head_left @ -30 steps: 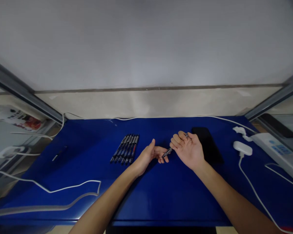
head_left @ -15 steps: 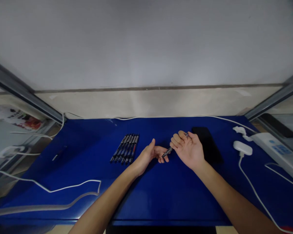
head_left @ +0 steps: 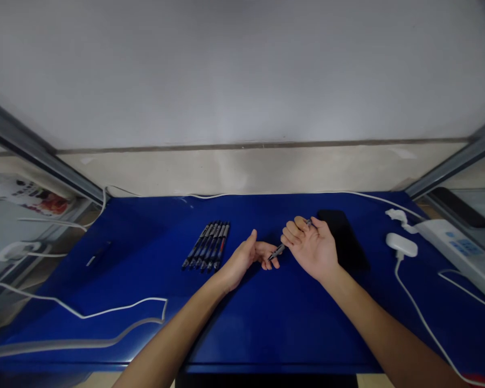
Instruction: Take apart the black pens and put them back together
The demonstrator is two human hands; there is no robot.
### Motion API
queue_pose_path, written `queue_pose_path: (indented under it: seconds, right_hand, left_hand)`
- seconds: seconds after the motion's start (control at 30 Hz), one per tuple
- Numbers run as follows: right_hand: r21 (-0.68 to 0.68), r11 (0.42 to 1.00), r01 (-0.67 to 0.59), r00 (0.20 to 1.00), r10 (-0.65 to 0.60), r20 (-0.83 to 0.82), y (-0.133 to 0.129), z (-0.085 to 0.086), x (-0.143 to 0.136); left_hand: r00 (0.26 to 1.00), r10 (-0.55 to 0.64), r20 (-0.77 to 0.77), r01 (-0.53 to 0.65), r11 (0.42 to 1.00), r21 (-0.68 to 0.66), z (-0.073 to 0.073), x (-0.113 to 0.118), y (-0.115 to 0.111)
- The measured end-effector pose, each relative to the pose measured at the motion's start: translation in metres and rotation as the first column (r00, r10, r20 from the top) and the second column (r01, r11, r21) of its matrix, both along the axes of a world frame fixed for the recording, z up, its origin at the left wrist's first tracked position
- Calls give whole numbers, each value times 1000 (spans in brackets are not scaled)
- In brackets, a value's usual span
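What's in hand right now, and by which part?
A pen: the right hand pinches it near the end away from its tip. The tip is at the left hand; whether that hand grips is unclear.

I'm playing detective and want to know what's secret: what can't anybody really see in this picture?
All in the head view:
- The middle of the held pen: hidden by the right hand.
- Part of the black slab's left side: covered by that same hand.
- Any writing on the row of pens: too small and dim.
- What the red thing is: cut off at the bottom right corner.
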State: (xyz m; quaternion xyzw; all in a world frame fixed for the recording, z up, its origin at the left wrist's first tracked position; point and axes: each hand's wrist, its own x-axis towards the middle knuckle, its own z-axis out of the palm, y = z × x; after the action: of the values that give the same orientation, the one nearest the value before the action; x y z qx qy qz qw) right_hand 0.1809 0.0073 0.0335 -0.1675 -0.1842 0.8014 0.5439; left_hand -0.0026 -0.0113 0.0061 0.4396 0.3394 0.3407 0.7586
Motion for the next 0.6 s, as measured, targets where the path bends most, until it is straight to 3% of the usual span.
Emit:
queue_pose_path:
  seconds: [0.6]
  right_hand:
    - [24,1000,-17,1000,17,4,1,-2,0]
  left_hand:
    - [1000,1,7,-1,1000,-1,-2,0,1]
